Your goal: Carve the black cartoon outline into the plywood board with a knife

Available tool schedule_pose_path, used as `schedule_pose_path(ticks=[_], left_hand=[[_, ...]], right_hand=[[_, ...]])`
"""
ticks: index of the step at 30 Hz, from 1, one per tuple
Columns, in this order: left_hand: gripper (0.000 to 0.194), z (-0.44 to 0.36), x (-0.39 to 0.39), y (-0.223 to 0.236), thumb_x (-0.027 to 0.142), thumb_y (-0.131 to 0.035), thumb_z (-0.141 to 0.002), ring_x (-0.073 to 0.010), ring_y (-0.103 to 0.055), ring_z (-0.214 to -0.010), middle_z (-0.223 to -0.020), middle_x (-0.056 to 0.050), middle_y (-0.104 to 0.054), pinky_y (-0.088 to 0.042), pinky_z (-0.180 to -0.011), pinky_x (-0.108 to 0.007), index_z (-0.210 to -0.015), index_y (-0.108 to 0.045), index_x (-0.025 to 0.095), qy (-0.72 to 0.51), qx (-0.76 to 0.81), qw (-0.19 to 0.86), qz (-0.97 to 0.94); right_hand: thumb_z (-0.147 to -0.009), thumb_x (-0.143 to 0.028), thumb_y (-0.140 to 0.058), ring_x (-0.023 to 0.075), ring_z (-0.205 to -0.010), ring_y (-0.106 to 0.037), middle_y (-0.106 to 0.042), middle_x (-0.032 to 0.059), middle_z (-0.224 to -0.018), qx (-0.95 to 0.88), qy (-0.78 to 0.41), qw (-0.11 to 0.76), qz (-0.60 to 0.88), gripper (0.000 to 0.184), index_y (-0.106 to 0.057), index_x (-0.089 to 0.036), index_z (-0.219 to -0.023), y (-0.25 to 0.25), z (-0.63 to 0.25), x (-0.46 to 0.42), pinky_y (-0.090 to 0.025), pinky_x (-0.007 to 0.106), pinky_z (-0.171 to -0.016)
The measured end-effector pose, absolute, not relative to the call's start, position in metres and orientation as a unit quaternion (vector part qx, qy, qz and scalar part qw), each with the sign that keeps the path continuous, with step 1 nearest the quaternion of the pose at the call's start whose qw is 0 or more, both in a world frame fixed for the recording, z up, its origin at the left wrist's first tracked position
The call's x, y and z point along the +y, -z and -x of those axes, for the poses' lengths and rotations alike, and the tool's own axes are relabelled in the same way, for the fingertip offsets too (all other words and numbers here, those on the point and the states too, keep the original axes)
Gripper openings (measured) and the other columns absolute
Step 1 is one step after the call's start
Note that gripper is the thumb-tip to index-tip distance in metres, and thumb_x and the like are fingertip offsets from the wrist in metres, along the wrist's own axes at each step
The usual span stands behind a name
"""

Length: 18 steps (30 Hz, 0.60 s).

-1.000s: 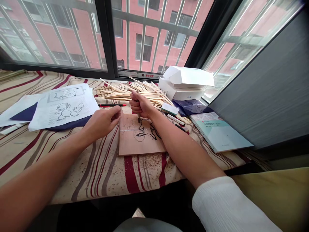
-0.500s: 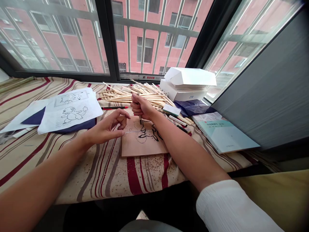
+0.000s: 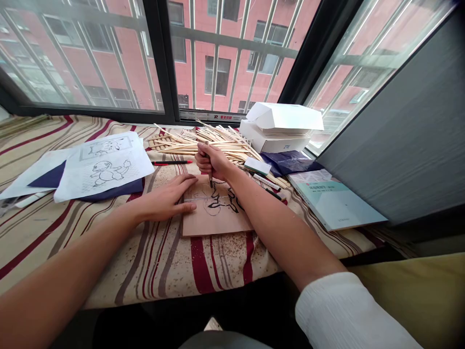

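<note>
A brown wooden board [image 3: 214,225] with a dark outline drawing and fainter lines lies on the striped cloth. My right hand [image 3: 211,162] is closed in a fist round an upright, slim carving tool [image 3: 210,180]. The tool's lower end meets the board at the drawing's upper left; its exact tip is too small to make out. My left hand [image 3: 170,196] lies open across the board's left edge, thumb on the surface and fingers stretched along the far left corner. My right forearm hides the board's right side.
Thin wooden sticks [image 3: 203,140] are heaped behind the board. Printed drawings [image 3: 105,167] lie at left, near a red-and-black pen [image 3: 172,162]. To the right are a white box [image 3: 279,138], a marker [image 3: 267,182] and a book [image 3: 337,198]. Crumbs dot the cloth [image 3: 170,271].
My left hand has come down and flattened on the board's left edge; its fingers were curled before. The right fist has tilted slightly, showing more of the tool, whose lower end stays about in place.
</note>
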<state>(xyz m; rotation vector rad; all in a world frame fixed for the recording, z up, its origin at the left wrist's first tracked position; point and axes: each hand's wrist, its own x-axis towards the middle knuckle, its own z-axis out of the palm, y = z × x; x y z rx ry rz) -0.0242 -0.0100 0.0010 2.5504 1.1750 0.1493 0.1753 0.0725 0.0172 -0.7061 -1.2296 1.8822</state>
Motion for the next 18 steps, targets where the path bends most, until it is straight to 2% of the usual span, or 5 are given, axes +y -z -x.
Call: schedule_pose_path(ticks=[2,4,10,16,18], left_hand=[[0.095,0.024,-0.009,0.002,0.069,-0.041,-0.098,-0.0372,-0.019,-0.164,-0.177,-0.023,-0.017,-0.023,-0.131,-0.052,-0.167,-0.024,0.006,0.010,0.427,0.152,-0.891],[0.099,0.024,-0.008,0.004,0.071,-0.038,-0.098,-0.0337,-0.010,-0.166,-0.179,-0.019,-0.007,-0.018,-0.133,-0.049,-0.170,-0.015,0.006,0.041,0.429,0.154,-0.889],[0.102,0.024,-0.007,0.003,0.074,-0.036,-0.098,-0.0313,-0.005,-0.167,-0.179,-0.016,-0.002,-0.012,-0.134,-0.047,-0.171,-0.011,0.008,0.058,0.438,0.156,-0.884],[0.103,0.022,-0.007,0.000,0.073,-0.037,-0.097,-0.0317,-0.006,-0.167,-0.179,-0.017,-0.001,-0.015,-0.134,-0.047,-0.171,-0.009,0.006,0.063,0.440,0.158,-0.882],[0.103,0.022,-0.007,-0.001,0.072,-0.038,-0.097,-0.0317,-0.005,-0.167,-0.179,-0.017,0.000,-0.014,-0.134,-0.047,-0.171,-0.009,0.005,0.072,0.442,0.157,-0.880]], right_hand=[[-0.109,-0.023,-0.038,0.0070,-0.043,-0.013,-0.024,-0.0100,-0.053,-0.473,-0.732,0.383,0.305,0.040,-0.025,-0.023,-0.071,-0.020,-0.172,0.072,-0.014,0.016,-0.038],[-0.106,-0.022,-0.039,0.0065,-0.042,-0.010,-0.021,-0.0107,-0.050,-0.459,-0.716,0.397,0.344,0.040,-0.022,-0.024,-0.070,-0.022,-0.168,0.071,-0.010,0.017,-0.038],[-0.110,-0.040,-0.046,0.0051,-0.040,-0.009,-0.022,-0.0127,-0.047,-0.468,-0.731,0.367,0.334,0.047,-0.027,-0.024,-0.070,-0.023,-0.163,0.071,-0.008,0.017,-0.038],[-0.110,-0.028,-0.036,0.0067,-0.040,-0.004,-0.017,-0.0121,-0.045,-0.387,-0.756,0.391,0.355,0.045,-0.017,-0.024,-0.069,-0.017,-0.172,0.081,-0.008,0.018,-0.035],[-0.110,-0.026,-0.035,0.0072,-0.041,-0.005,-0.016,-0.0118,-0.045,-0.391,-0.766,0.394,0.323,0.046,-0.017,-0.024,-0.068,-0.016,-0.176,0.081,-0.015,0.017,-0.035]])
